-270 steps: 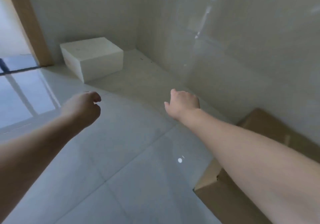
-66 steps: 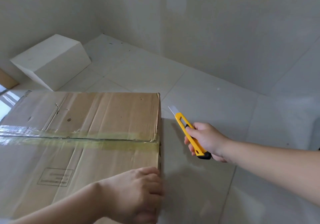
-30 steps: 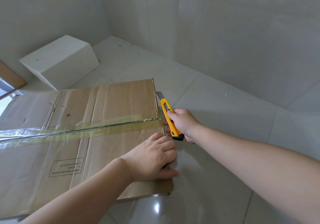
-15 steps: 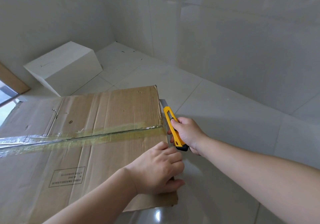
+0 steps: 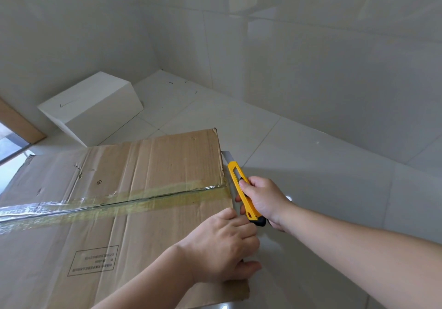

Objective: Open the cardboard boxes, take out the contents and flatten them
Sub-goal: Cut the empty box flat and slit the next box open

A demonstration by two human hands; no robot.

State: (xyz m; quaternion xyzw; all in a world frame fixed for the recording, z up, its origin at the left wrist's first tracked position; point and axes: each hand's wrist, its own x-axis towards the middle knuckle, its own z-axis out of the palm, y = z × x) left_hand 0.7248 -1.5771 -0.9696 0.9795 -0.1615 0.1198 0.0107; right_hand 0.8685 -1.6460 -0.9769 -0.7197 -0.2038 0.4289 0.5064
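Box (image 5: 114,213) | stiff, light, taped | left hand (image 5: 220,249) pressing near corner | right hand (image 5: 263,201) gripping knife (image 5: 241,189) beside edge

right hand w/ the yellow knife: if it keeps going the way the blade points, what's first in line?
Likely nothing close: the right hand aims the utility knife along the cardboard box right edge, toward bare floor, then the wall. Depth is unclear; the blade may graze the box's side.
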